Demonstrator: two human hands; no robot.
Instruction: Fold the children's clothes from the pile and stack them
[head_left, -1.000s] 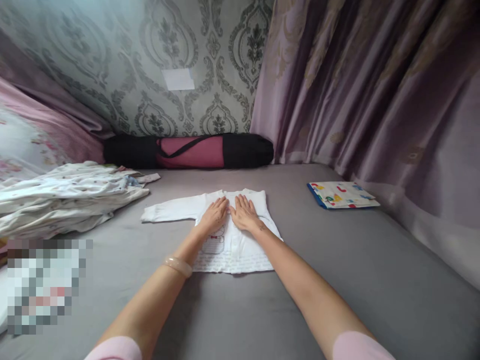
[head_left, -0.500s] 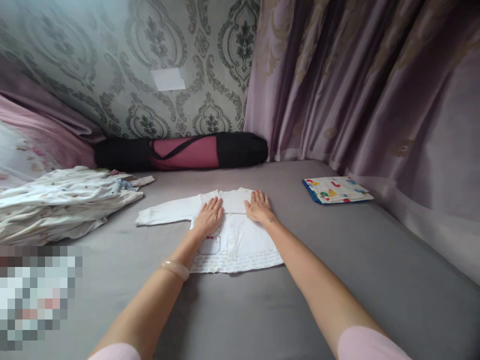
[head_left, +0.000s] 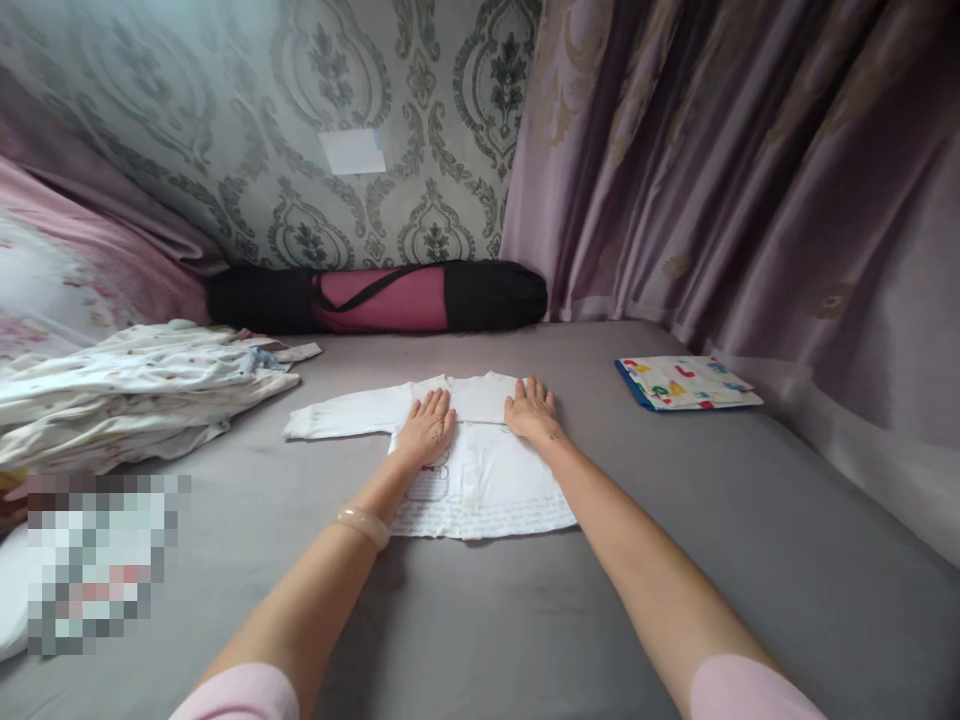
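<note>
A small white long-sleeved top lies spread on the grey bed sheet. One sleeve stretches out to the left; the other does not show, and a sleeve-like strip crosses the upper chest. Printed lines run along the hem, with a drawn figure at the lower left. My left hand rests flat on the left chest, fingers extended and slightly apart. On the right shoulder area, my right hand presses down flat, palm to the cloth. Neither hand grips anything.
A heap of light patterned clothes lies at the left. A folded printed cloth with blue edging sits at the right. Against the wall is a long black and red bag. Purple curtains hang along the right. Something at lower left is pixelated.
The whole view has shifted slightly, so everything appears a little farther right. Both hands remain flat on the white top in nearly the same places.
</note>
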